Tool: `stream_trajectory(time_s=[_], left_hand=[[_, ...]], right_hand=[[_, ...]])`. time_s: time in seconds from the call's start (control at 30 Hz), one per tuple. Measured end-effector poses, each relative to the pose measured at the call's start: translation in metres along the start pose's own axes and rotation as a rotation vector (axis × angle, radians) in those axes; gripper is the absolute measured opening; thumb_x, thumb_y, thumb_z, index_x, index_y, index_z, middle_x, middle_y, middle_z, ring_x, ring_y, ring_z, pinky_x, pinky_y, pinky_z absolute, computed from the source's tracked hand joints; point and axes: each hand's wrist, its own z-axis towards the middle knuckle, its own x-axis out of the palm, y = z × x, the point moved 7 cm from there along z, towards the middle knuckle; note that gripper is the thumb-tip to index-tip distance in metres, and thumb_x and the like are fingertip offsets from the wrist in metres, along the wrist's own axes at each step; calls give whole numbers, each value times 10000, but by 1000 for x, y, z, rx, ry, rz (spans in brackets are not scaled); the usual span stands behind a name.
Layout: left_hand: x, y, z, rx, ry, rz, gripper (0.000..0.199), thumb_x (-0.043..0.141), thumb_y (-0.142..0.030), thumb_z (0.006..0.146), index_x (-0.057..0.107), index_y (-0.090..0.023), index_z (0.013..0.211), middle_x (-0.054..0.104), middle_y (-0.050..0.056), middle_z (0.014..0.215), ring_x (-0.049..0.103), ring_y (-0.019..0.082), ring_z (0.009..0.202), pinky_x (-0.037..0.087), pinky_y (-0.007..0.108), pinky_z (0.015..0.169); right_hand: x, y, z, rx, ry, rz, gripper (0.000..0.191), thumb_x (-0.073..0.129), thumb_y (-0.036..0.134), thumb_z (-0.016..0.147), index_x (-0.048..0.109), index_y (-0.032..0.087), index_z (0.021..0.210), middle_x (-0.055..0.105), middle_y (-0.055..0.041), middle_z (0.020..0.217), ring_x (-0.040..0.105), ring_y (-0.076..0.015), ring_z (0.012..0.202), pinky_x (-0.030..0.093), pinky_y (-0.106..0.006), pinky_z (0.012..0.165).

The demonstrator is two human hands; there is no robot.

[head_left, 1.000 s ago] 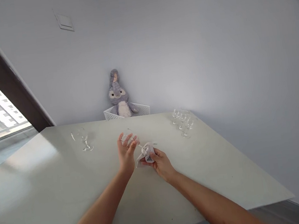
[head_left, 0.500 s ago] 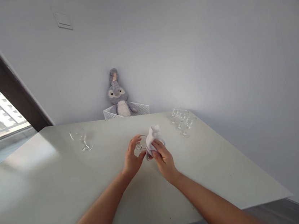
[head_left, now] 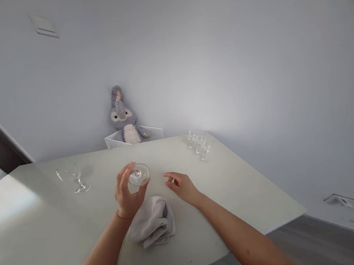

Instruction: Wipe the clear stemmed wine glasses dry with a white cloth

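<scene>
My left hand (head_left: 129,192) is closed around a clear stemmed glass (head_left: 139,174), gripped between thumb and fingers. The glass is turned so that a round end faces me; its far part is hard to make out. To the right of it, my right hand (head_left: 181,186) hovers over the table with thumb and fingers apart and nothing between them. A crumpled light grey cloth (head_left: 154,221) lies on the table just below the left hand, partly behind that wrist.
Another stemmed glass (head_left: 80,185) is at the left of the white table (head_left: 236,198). Several small stemmed glasses (head_left: 201,149) are grouped at the back right. Behind the far edge, a grey plush toy (head_left: 123,117) sits in a white perforated basket (head_left: 154,134) against the wall.
The right hand has let go of the cloth, which now lies on the table nearer me. My left hand has turned the glass and keeps hold of it. The view has swung right.
</scene>
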Motion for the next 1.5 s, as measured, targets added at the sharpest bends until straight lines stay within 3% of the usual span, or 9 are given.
stream_trajectory(time_s=[0.17, 0.3, 0.47, 0.63, 0.83, 1.1, 1.27, 1.37, 1.5], left_hand=[[50, -9, -35, -142, 293, -211, 557, 759, -224, 530, 487, -239, 1015, 573, 113, 1117, 500, 260, 1082, 363, 467, 924], [63, -13, -48, -175, 373, -205, 611, 741, -225, 555, 474, -253, 1103, 523, 107, 1200, 448, 261, 1143, 315, 450, 969], [57, 10, -45, -274, 403, 31, 580, 673, -316, 634, 453, -265, 1169, 482, 88, 1230, 410, 267, 1165, 284, 461, 977], [55, 31, -47, -353, 347, 47, 529, 562, -339, 734, 389, -268, 1229, 504, 80, 1163, 485, 229, 1058, 368, 445, 895], [52, 38, -48, -429, 268, -17, 492, 558, -374, 727, 439, -252, 1189, 531, 79, 1085, 496, 229, 1023, 395, 444, 860], [47, 47, -46, -505, 219, -16, 450, 570, -387, 710, 485, -242, 1128, 555, 76, 1013, 516, 225, 964, 422, 399, 789], [37, 43, -41, -474, 96, 15, 360, 544, -358, 737, 516, -228, 1072, 546, 66, 990, 517, 195, 907, 408, 352, 789], [21, 38, -30, -395, -125, 70, 275, 497, -331, 771, 525, -227, 1024, 517, 43, 942, 500, 160, 879, 394, 295, 790], [-8, 48, -16, -443, -420, 29, 258, 463, -301, 786, 475, -228, 1033, 463, -2, 834, 478, 108, 760, 390, 227, 715]], right_hand=[[15, 14, -4, -234, -113, -182, 250, 537, 346, 761, 599, 195, 950, 568, -12, 752, 502, -112, 625, 413, -225, 585], [11, 4, 0, -169, -164, -187, 164, 510, 311, 766, 619, 190, 788, 607, -21, 769, 535, -125, 652, 415, -238, 613], [-55, -42, 8, 122, -382, -107, 220, 518, 348, 714, 626, 161, 754, 639, -33, 741, 560, -154, 655, 410, -261, 636], [-129, -94, -17, 373, -553, -192, 240, 516, 366, 647, 615, 149, 672, 598, -20, 608, 522, -157, 572, 367, -250, 565], [-159, -120, -33, 451, -638, -162, 238, 491, 359, 618, 593, 143, 628, 565, -17, 573, 476, -133, 522, 333, -236, 508], [-168, -125, -24, 458, -641, -131, 273, 518, 356, 589, 597, 139, 735, 549, -7, 598, 480, -132, 532, 347, -242, 519], [-164, -123, -49, 506, -690, -138, 362, 532, 352, 607, 528, 148, 906, 471, 41, 576, 448, -126, 504, 338, -241, 499], [-137, -98, -63, 420, -668, -136, 246, 491, 344, 681, 510, 171, 855, 471, 36, 605, 446, -122, 535, 355, -240, 529], [-59, -39, -53, 145, -246, -142, 204, 439, 346, 769, 544, 182, 829, 538, 11, 656, 480, -127, 596, 378, -242, 585]])
